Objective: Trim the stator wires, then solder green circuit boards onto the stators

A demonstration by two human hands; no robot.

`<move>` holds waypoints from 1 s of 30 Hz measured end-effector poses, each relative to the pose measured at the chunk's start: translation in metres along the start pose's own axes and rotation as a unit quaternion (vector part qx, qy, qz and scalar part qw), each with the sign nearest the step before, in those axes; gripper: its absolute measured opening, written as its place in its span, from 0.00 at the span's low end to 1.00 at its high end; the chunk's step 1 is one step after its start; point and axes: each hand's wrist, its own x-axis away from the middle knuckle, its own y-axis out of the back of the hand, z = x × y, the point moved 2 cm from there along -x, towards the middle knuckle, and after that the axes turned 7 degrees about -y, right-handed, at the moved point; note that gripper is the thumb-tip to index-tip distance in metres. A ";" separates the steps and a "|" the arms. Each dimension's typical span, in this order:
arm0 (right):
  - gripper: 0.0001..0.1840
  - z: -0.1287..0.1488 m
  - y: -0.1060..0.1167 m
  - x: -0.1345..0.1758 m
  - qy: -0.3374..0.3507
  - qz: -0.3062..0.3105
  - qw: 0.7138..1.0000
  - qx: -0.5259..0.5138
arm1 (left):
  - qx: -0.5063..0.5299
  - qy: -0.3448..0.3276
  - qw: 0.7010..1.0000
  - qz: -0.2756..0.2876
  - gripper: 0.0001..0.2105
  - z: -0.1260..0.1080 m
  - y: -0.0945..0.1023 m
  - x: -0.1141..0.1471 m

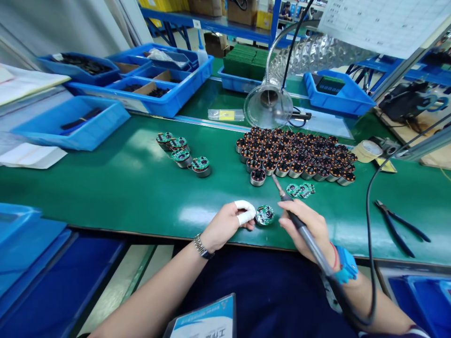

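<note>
My left hand (pixel 235 219), with white covers on thumb and forefinger, is closed at the edge of a small motor part topped by a round green circuit board (pixel 264 215). In my right hand (pixel 307 225) is a soldering iron (pixel 298 220), its tip angled up and left, apart from that board. Just beyond lie a few loose round circuit boards (pixel 300 189). One motor part (pixel 258 177) stands at the front of a tight block of copper-wound motor parts (pixel 296 152). Farther left, several motor parts with boards on top (pixel 200 165) are grouped.
A clear fume hood (pixel 268 105) on a foil duct hangs behind the block. Blue-handled cutters (pixel 400 227) lie at right, near the iron's hanging cable (pixel 368 220). Blue bins (pixel 75 124) stand at left; a round tub (pixel 367 151) sits right of the block.
</note>
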 end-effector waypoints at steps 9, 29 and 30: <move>0.14 0.011 0.022 0.009 -0.035 0.045 0.997 -0.058 | 0.010 0.013 1.000 -0.001 0.04 -0.003 0.001 0.000; 0.14 0.013 0.014 0.002 -0.032 0.102 0.993 -0.046 | 0.038 0.027 0.999 -0.011 0.03 -0.004 -0.001 0.000; 0.14 0.013 0.014 0.002 -0.031 0.103 0.993 -0.044 | 0.040 0.027 0.999 -0.012 0.03 -0.004 -0.001 0.000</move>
